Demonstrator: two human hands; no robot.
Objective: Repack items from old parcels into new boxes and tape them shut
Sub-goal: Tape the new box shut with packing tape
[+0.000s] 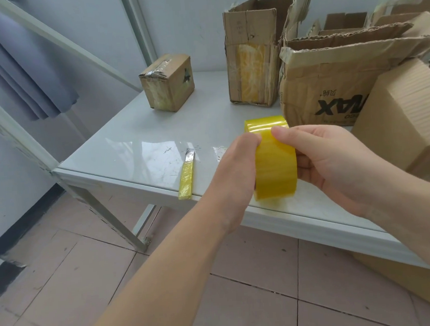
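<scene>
Head view: both hands hold a yellow tape roll (275, 168) over the near edge of the table (131, 148). The left hand (234, 166) curls its fingers onto the roll's left side. The right hand (336, 159) grips its right side, thumb on top. A yellow-handled knife (187, 177) lies to the left, and worn open boxes (252, 58) stand at the far side.

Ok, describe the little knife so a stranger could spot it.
Start at the white table. At its front edge, left of the left hand gripping the tape roll, lies the knife. Nothing else there is so slim: yellow-wrapped handle, silver blade.
</scene>
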